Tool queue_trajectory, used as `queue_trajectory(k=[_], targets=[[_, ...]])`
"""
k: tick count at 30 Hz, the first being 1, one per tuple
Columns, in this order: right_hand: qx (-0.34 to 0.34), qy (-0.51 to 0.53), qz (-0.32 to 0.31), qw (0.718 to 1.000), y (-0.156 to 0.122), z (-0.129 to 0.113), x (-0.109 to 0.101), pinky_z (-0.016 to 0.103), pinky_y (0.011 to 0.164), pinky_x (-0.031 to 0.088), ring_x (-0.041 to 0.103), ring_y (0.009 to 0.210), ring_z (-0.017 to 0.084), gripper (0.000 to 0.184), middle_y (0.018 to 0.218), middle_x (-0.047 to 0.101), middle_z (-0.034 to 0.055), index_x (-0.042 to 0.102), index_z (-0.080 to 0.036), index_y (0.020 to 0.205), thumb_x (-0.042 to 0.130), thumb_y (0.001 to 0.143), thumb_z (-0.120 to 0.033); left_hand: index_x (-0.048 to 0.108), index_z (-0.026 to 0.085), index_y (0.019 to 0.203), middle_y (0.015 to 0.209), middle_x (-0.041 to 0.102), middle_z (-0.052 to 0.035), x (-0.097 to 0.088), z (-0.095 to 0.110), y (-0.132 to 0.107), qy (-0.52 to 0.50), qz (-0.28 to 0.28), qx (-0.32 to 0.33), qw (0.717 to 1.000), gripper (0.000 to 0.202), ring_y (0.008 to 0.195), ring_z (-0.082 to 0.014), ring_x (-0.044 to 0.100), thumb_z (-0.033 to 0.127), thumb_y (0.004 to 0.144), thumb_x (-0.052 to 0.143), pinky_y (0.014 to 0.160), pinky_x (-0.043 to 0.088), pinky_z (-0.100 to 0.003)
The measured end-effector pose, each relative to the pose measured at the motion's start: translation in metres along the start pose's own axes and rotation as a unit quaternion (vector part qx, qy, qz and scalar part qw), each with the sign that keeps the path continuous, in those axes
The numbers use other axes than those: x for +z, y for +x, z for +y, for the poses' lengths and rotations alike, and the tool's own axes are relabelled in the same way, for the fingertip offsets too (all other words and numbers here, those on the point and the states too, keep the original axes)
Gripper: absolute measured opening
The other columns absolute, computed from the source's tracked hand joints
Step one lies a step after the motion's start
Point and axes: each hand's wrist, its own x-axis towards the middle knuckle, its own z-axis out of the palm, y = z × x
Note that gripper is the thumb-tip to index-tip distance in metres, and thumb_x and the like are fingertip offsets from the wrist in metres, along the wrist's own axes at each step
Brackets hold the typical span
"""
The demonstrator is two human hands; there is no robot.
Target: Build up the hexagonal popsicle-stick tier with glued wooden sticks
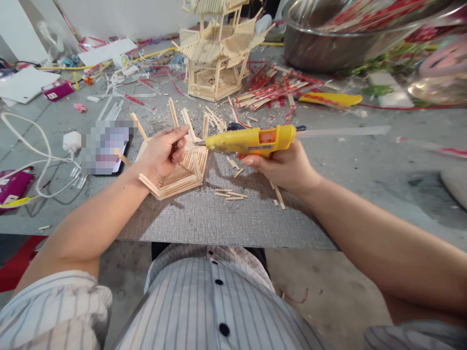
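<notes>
My left hand (165,153) is closed around a small roof-like frame of wooden sticks (182,170) that rests on the grey mat (226,218); thumb and fingers pinch a stick at its top. My right hand (282,165) grips a yellow glue gun (251,141), held level. Its nozzle points left and nearly touches the frame, right by my left fingertips. A few loose short sticks (229,194) lie on the mat between my hands.
A tall wooden stick pagoda (217,53) stands behind. Red and wooden sticks (270,90) are scattered to its right, by a large metal bowl (328,43). A phone (105,146), a white charger and cable (44,155) lie at left.
</notes>
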Motion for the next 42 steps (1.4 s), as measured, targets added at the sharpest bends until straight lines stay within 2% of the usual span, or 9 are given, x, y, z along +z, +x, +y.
queue_trajectory(k=[7, 14, 24, 28, 31, 33, 37, 39, 42], targets=[[0.008, 0.007, 0.002, 1.000, 0.001, -0.002, -0.001, 0.033, 0.072, 0.055, 0.062, 0.069, 0.015, 0.020, 0.074, 0.067, 0.0027, 0.061, -0.020, 0.073, 0.074, 0.066, -0.033, 0.046, 0.016, 0.055, 0.038, 0.041, 0.0082, 0.001, 0.001, 0.000, 0.017, 0.011, -0.008, 1.000, 0.032, 0.028, -0.0007, 0.032, 0.019, 0.084, 0.056, 0.032, 0.019, -0.016], [0.031, -0.003, -0.023, 0.999, 0.003, -0.006, -0.003, 0.036, 0.077, 0.056, 0.062, 0.070, 0.015, 0.025, 0.076, 0.067, 0.0030, 0.058, -0.020, 0.072, 0.073, 0.067, -0.039, 0.048, 0.015, 0.056, 0.038, 0.041, 0.0081, 0.002, 0.002, -0.002, 0.036, 0.011, -0.004, 0.999, 0.030, 0.028, -0.0010, 0.032, 0.013, 0.086, 0.053, 0.032, 0.019, -0.016], [0.048, -0.018, -0.021, 0.998, 0.003, -0.003, -0.006, 0.040, 0.081, 0.055, 0.064, 0.077, 0.019, 0.028, 0.079, 0.065, 0.0027, 0.058, -0.021, 0.074, 0.073, 0.065, -0.043, 0.050, 0.015, 0.059, 0.039, 0.043, 0.0079, -0.004, 0.001, 0.003, 0.060, -0.007, 0.020, 0.998, 0.026, 0.028, -0.0008, 0.033, 0.013, 0.084, 0.055, 0.031, 0.018, -0.016], [0.048, -0.008, -0.013, 0.999, 0.003, -0.007, -0.005, 0.041, 0.080, 0.055, 0.062, 0.070, 0.017, 0.029, 0.075, 0.064, 0.0030, 0.058, -0.020, 0.074, 0.073, 0.065, -0.043, 0.051, 0.015, 0.060, 0.040, 0.044, 0.0078, -0.004, 0.001, 0.003, 0.074, -0.008, 0.025, 0.997, 0.025, 0.028, -0.0008, 0.034, 0.013, 0.084, 0.055, 0.032, 0.019, -0.016], [0.034, -0.011, 0.008, 0.999, 0.004, -0.013, -0.005, 0.038, 0.073, 0.055, 0.058, 0.063, 0.015, 0.034, 0.068, 0.061, 0.0020, 0.057, -0.021, 0.071, 0.073, 0.065, -0.050, 0.054, 0.014, 0.063, 0.040, 0.045, 0.0075, -0.004, 0.000, 0.003, 0.084, -0.015, 0.025, 0.996, 0.021, 0.029, -0.0008, 0.034, 0.012, 0.084, 0.054, 0.031, 0.018, -0.016], [0.033, -0.021, 0.029, 0.999, 0.005, -0.016, -0.006, 0.034, 0.062, 0.053, 0.053, 0.056, 0.013, 0.039, 0.062, 0.057, 0.0004, 0.056, -0.023, 0.068, 0.071, 0.064, -0.058, 0.055, 0.014, 0.063, 0.040, 0.045, 0.0070, -0.005, -0.001, 0.003, 0.092, -0.023, 0.018, 0.995, 0.020, 0.029, -0.0004, 0.033, 0.013, 0.083, 0.056, 0.031, 0.017, -0.015], [0.054, -0.023, 0.078, 0.995, 0.008, -0.019, -0.012, 0.026, 0.039, 0.035, 0.039, 0.040, 0.008, 0.048, 0.050, 0.048, -0.0022, 0.054, -0.022, 0.061, 0.068, 0.061, -0.068, 0.052, 0.014, 0.055, 0.040, 0.041, 0.0065, -0.006, -0.002, 0.004, 0.130, -0.038, -0.025, 0.991, 0.027, 0.028, 0.0006, 0.029, 0.014, 0.081, 0.059, 0.029, 0.013, -0.014], [0.051, -0.016, 0.102, 0.993, 0.009, -0.017, -0.016, 0.024, 0.035, 0.028, 0.037, 0.037, 0.007, 0.052, 0.045, 0.044, -0.0028, 0.052, -0.021, 0.056, 0.068, 0.059, -0.070, 0.052, 0.014, 0.052, 0.040, 0.042, 0.0051, -0.008, -0.002, 0.005, 0.167, -0.046, -0.059, 0.983, 0.028, 0.027, 0.0005, 0.028, 0.015, 0.080, 0.059, 0.027, 0.011, -0.014], [0.038, -0.003, 0.116, 0.993, 0.011, -0.012, -0.020, 0.024, 0.035, 0.029, 0.039, 0.036, 0.007, 0.052, 0.042, 0.043, -0.0035, 0.051, -0.020, 0.056, 0.068, 0.059, -0.069, 0.056, 0.013, 0.053, 0.043, 0.046, 0.0018, -0.013, 0.000, 0.007, 0.225, -0.055, -0.108, 0.967, 0.027, 0.026, -0.0005, 0.030, 0.021, 0.078, 0.063, 0.026, 0.008, -0.015]])
